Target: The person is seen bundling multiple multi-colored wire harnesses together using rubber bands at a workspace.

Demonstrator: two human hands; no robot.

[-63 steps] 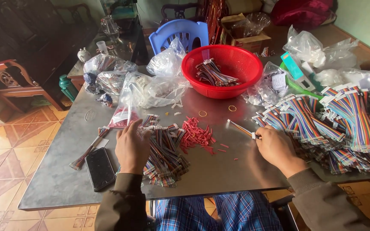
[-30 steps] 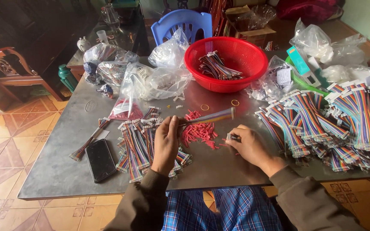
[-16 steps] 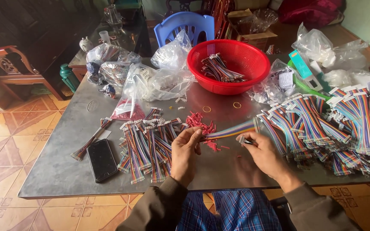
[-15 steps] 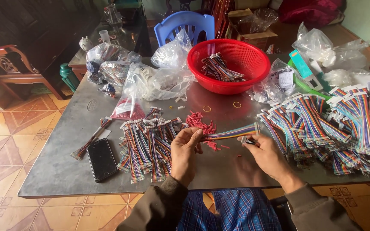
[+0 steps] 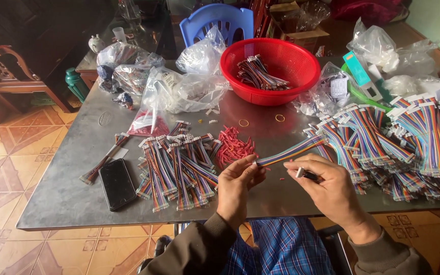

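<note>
From where I watch, the grey table (image 5: pixel 67 193) fills the view, with a big heap of rainbow ribbon cables (image 5: pixel 403 137) spread along its right side and a smaller pile of finished cable bundles (image 5: pixel 179 170) left of centre. Behind them sits a red basket (image 5: pixel 273 71) with more cables in it, and a black phone (image 5: pixel 117 183) lies flat near the left front edge. A scatter of small red connector pieces (image 5: pixel 234 145) lies just behind my hands. The single ribbon cable (image 5: pixel 290 152) I am working on is held above the table between the two hands; its long axis runs from lower left to upper right, the free end pointing toward the big heap on the right. My left hand (image 5: pixel 238 186) is closed on its near end, pinching it between thumb and fingertips, so the cable stretches away to the right of that grip. My right hand (image 5: pixel 329 188) sits just below the cable's middle, fingers closed around a small dark tool with a pale tip (image 5: pixel 305 174), near the cable but, as far as I can tell, not touching it.
</note>
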